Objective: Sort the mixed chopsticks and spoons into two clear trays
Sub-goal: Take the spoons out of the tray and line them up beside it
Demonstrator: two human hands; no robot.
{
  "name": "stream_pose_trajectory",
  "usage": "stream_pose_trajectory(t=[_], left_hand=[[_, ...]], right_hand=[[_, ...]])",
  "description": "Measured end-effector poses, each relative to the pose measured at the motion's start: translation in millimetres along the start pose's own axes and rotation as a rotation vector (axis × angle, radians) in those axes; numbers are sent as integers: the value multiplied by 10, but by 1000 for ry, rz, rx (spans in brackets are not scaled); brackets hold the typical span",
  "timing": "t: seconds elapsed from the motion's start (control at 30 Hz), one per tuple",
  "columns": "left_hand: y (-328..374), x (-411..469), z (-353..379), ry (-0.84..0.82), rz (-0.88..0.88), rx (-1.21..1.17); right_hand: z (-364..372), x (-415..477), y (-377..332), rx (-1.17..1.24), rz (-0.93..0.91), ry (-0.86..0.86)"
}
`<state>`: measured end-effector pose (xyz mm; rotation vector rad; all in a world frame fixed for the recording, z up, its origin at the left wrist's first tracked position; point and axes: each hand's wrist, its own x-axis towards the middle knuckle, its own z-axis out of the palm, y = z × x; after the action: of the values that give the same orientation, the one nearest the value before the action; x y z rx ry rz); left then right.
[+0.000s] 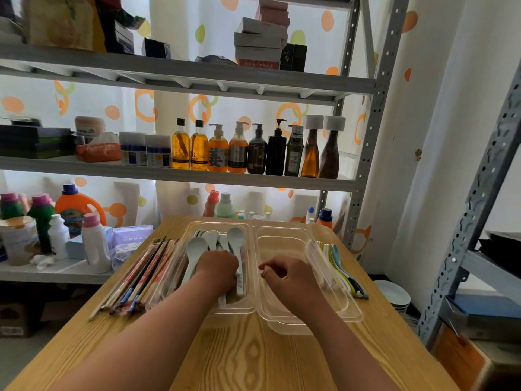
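Left hand [218, 270], frame centre, covers handles of spoons [235, 238]; its fingers hidden under knuckles, grip unclear. Right hand [290, 277] curled, anything pinched too small to tell. Worktop [253, 356] cut by bottom edge. Labels on bottles [238, 153] unreadable

My left hand [218, 273] sits on pale spoons [235, 236] in the left tray [220, 223]; my right hand [284, 275] hovers, loosely curled, over the right tray [282, 244].
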<state>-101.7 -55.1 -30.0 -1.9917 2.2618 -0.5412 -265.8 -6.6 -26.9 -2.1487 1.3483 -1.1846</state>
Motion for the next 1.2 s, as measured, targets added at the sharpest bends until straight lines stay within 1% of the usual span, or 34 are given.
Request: stream_pose_trajectory(t=[0.13,0.23,0.4,0.57,0.63,0.73,0.83,0.93,1.03,1.13,1.2], left_hand=[[30,9,3,1,-5,52],[6,4,-6,1,-48,6],[-173,-23,-54,40,-197,-356],[-446,-40,-98,101,-284,-580],[-539,-58,-122,150,-322,-675],[-613,-110,-164,242,-398,-717],[-645,-137,-180,354,-438,-758],[-642,-154,-234,485,-420,-768],[-611,-170,-349,677,-356,-735],[-560,-185,-496,789,-189,-698],[-481,-220,-595,843,-30,-586]], right_hand=[[-34,-11,7,8,2,13],[-51,-14,22,20,4,24],[-60,-17,10,37,17,22],[-46,-8,-15,46,15,17],[-25,5,-33,41,13,16],[5,18,-74,41,17,9],[29,17,-123,55,27,-13],[52,19,-171,80,47,-22],[55,25,-229,146,88,-40],[46,39,-290,375,207,-23],[36,68,-325,606,328,16]])
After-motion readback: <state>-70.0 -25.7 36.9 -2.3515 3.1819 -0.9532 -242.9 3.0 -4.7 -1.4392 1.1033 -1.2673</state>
